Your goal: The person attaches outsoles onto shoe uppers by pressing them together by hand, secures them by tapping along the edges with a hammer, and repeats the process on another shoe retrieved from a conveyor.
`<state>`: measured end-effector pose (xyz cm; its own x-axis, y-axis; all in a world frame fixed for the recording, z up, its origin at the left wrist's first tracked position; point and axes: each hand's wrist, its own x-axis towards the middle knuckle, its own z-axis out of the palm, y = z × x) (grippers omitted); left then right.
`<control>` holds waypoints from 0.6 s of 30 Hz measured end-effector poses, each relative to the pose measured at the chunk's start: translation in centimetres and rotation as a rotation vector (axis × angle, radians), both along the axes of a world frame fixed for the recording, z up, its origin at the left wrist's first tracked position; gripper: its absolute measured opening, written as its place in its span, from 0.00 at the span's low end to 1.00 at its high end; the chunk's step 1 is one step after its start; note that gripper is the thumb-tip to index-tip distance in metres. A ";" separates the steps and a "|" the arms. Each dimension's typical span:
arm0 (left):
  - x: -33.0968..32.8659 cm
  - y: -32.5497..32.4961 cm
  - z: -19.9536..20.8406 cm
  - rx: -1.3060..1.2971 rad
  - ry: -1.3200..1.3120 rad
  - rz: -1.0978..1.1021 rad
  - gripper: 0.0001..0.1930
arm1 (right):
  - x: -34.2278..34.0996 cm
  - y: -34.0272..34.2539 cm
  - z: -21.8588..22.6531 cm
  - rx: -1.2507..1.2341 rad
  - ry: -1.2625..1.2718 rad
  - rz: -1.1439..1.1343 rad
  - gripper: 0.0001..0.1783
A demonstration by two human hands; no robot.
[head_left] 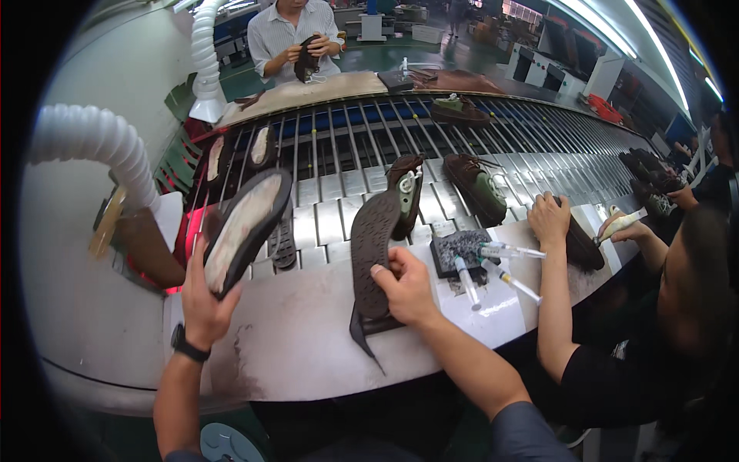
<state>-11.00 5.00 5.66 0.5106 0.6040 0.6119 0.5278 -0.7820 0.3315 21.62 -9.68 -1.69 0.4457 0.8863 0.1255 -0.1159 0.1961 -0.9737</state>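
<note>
My left hand [206, 296] grips the heel end of a dark shoe sole [248, 223], tilted up with its cream-coloured inner face showing. A black watch is on that wrist. My right hand [408, 286] is closed on the lower part of a dark brown shoe sole [372, 250], its studded tread facing up and the thumb on the tread. Beneath this sole lies a dark, thin, pointed piece [359, 335] on the pale worktop [300, 339]. A brown and green shoe [406, 196] stands just beyond the right-hand sole. Behind the left-hand sole, another sole [285, 245] is partly hidden.
Several syringes [466, 282] lie on and around a black pad [450, 260]. At right, a co-worker's hands [549, 223] work on a brown shoe [581, 245]. A brown shoe [477, 189] and soles [262, 146] rest on the conveyor [339, 177]. A white hose [100, 138] hangs left.
</note>
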 end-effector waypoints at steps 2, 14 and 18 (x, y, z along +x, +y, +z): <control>-7.2 -5.8 -0.2 0.176 0.190 0.071 0.48 | -1.3 -1.5 1.6 0.105 0.105 0.064 0.10; -14.4 -5.0 -2.7 -0.220 -0.029 0.182 0.34 | -13.2 -5.1 -0.4 -0.155 0.446 0.282 0.14; -9.8 -1.6 -3.2 -0.523 0.147 0.013 0.41 | -8.5 -8.2 -0.1 -0.092 0.232 0.243 0.17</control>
